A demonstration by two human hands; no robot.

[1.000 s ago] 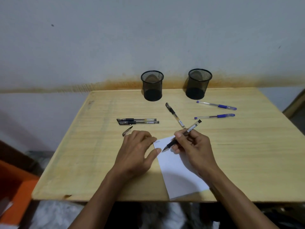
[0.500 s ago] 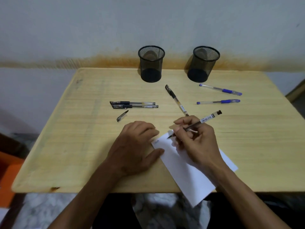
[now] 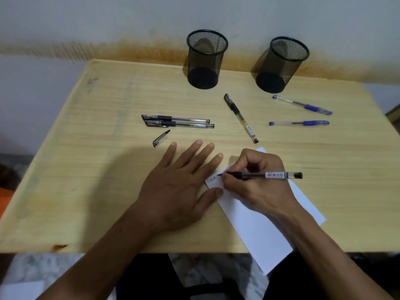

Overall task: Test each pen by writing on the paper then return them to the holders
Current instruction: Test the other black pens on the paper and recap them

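Observation:
My right hand (image 3: 257, 185) grips an uncapped black pen (image 3: 275, 175), its tip touching the top left corner of a white paper (image 3: 259, 230) beside some small writing. My left hand (image 3: 179, 182) lies flat with straight fingers on the table, its thumb at the paper's left edge. Two capped black pens (image 3: 177, 121) lie side by side left of centre, with a loose pen cap (image 3: 161, 138) below them. Another black pen (image 3: 241, 118) lies diagonally in the middle. Two blue pens (image 3: 302, 106) (image 3: 299, 123) lie on the right. Two empty black mesh holders (image 3: 205, 59) (image 3: 281, 63) stand at the back.
The wooden table (image 3: 86, 169) stands against a white wall with a rust-coloured stain. The paper overhangs the table's near edge. An orange object (image 3: 4, 200) shows at the far left, below the table.
My left hand's fingers have straightened and spread flat. The pen in my right hand has tilted lower, now nearly level, pointing left at the paper's corner. The camera has moved closer.

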